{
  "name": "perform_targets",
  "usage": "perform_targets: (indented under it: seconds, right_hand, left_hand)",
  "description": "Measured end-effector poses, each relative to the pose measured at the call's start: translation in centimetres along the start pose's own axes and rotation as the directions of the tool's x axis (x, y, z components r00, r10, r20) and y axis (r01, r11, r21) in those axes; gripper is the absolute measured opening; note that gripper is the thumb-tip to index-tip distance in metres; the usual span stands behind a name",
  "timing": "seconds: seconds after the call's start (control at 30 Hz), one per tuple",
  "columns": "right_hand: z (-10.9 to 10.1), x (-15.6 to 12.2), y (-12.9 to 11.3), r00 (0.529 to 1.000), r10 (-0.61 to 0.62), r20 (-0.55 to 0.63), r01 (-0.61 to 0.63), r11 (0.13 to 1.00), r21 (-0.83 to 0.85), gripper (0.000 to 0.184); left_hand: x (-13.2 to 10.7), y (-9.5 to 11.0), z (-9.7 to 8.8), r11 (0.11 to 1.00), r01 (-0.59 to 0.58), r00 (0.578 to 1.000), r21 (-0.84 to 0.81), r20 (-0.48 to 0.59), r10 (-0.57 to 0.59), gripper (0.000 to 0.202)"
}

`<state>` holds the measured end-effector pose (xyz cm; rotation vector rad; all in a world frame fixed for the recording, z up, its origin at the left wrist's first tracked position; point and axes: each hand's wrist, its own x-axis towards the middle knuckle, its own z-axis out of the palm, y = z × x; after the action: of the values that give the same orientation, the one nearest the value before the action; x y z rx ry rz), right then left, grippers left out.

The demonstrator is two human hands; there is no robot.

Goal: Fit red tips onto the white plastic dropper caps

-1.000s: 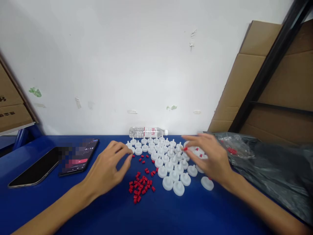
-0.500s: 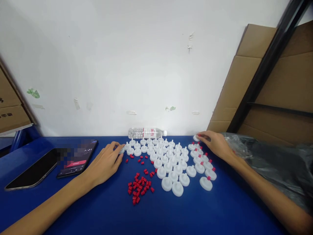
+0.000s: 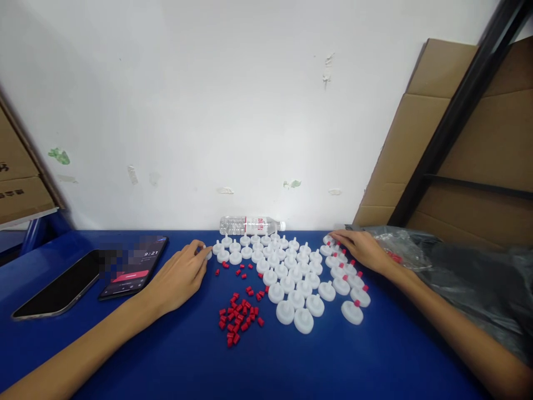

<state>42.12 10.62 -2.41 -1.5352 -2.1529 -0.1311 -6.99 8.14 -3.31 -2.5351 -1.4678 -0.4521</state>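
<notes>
Several white round caps (image 3: 287, 278) with small stems stand in rows on the blue table (image 3: 166, 355). A pile of small red plugs (image 3: 239, 319) lies in front of them. To the right stands a column of white caps with red plugs fitted (image 3: 347, 278). My left hand (image 3: 179, 275) rests on the table, its fingertips pinched on a white cap at the left end of the back row. My right hand (image 3: 362, 247) lies at the far end of the red-plugged column, fingers curled on a cap there.
Two phones (image 3: 131, 266) lie at the left, one with its screen lit. A clear water bottle (image 3: 250, 225) lies on its side against the white wall. A black plastic bag (image 3: 466, 278) holding more red pieces fills the right. Cardboard boxes (image 3: 478, 133) lean behind it.
My right hand has moved from over the middle caps to the far end of the right column. My left hand slid slightly left and back to the end cap of the back row.
</notes>
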Motion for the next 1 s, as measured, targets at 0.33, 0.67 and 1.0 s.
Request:
perform_targets:
  seconds: [0.33, 0.67, 1.0]
  right_hand:
    - [-0.1, -0.3, -0.4, 1.0, -0.008, -0.017, 0.007, 1.0, -0.028, 0.043]
    - [-2.6, -0.6, -5.6, 0.905, -0.035, -0.423, 0.011, 0.998, -0.058, 0.034]
    - [-2.6, -4.4, -18.7, 0.79, -0.574, -0.216, 0.603, 0.791, 0.105, 0.04]
  left_hand:
    - [0.1, 0.4, -0.6, 0.999, 0.039, 0.997, -0.008, -0.073, -0.039, 0.045]
    - [-0.5, 4.3, -3.2, 0.959, -0.27, 0.89, -0.089, -0.404, 0.213, 0.025]
    - [-4.2, 9.5, -4.4, 0.828, -0.561, 0.73, 0.003, -0.47, 0.497, 0.033]
